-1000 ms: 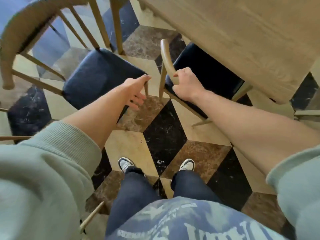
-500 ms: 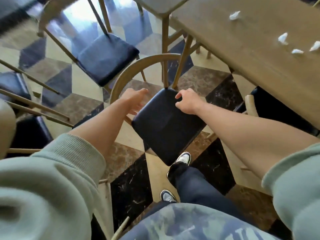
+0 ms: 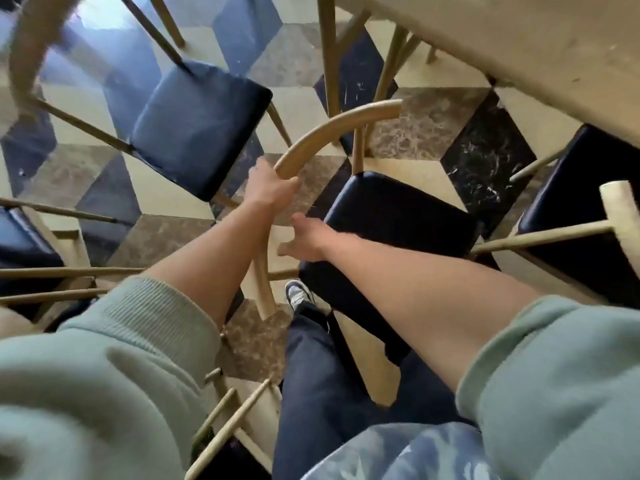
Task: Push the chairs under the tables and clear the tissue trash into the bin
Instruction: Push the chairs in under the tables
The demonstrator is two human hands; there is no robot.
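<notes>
No text, label, brand or number can be read — the pale marks on the blue patterned garment (image 3: 398,455), at the bottom edge below the dark trouser leg (image 3: 311,375), are too blurred to make out.

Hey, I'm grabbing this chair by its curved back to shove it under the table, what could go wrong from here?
1. The left hand grips the curved backrest, while the right hand looks loose near the black seat, so a one-handed push may swing the chair.
2. Your shoe sits beside the chair, so a leg might catch it.
3. Neighbouring chairs, like the blue-seated one, crowd close and could collide.
</notes>
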